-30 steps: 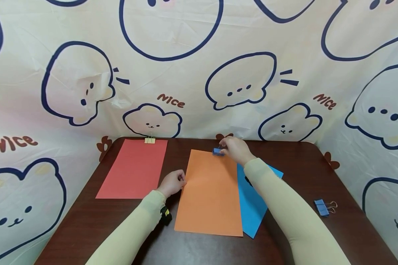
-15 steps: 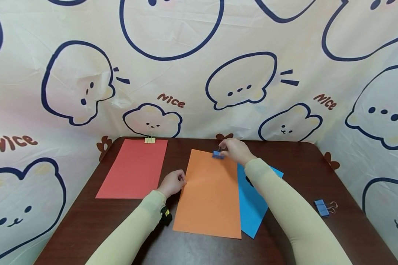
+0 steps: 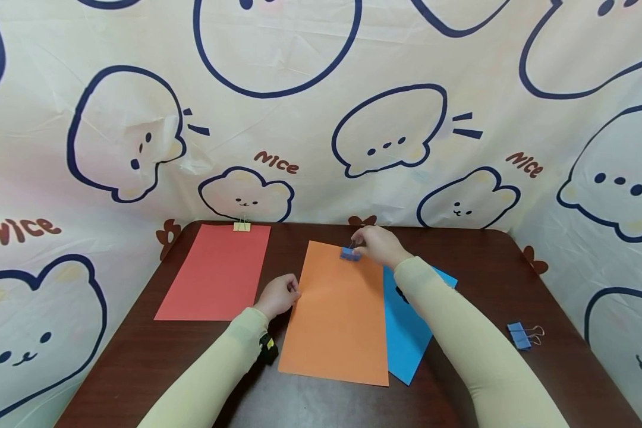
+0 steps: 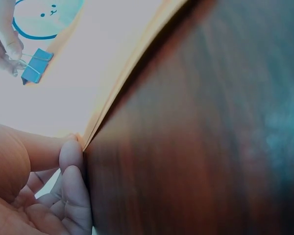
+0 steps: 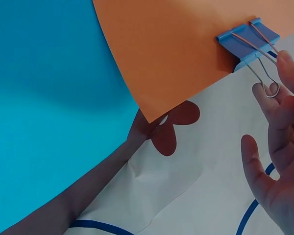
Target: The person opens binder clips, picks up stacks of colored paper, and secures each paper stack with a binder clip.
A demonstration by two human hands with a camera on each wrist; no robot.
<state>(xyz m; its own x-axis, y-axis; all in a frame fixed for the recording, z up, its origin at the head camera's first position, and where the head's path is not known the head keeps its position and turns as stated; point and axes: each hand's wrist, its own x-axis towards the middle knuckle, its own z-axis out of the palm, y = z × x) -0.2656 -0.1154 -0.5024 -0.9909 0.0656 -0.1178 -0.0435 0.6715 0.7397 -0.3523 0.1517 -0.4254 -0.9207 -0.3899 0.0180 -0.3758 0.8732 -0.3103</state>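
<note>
My left hand [image 3: 278, 296] pinches the left edge of an orange sheet of paper [image 3: 334, 315] between thumb and finger. At the sheet's far edge, my right hand [image 3: 382, 245] holds a blue binder clip [image 3: 349, 254] by its wire handles. In the right wrist view, the thumb lies on one handle and fingers touch the other, while the clip's blue body [image 5: 250, 43] sits over the paper's edge. A blue sheet [image 3: 409, 321] lies partly under the orange one, its upper part hidden by the right arm. The left wrist view shows the orange edge [image 4: 112, 93] lifted slightly off the table.
On the left lies a red sheet [image 3: 216, 273] with a yellow binder clip [image 3: 241, 227] on its far edge. Another blue binder clip [image 3: 520, 336] rests at the right of the dark wooden table [image 3: 476, 255]. A printed cloth [image 3: 310, 131] hangs behind and at the sides.
My right hand and the blue binder clip have moved slightly toward me, over the orange sheet's far edge. The orange sheet's near end has shifted a little nearer and left. My left hand has stayed put.
</note>
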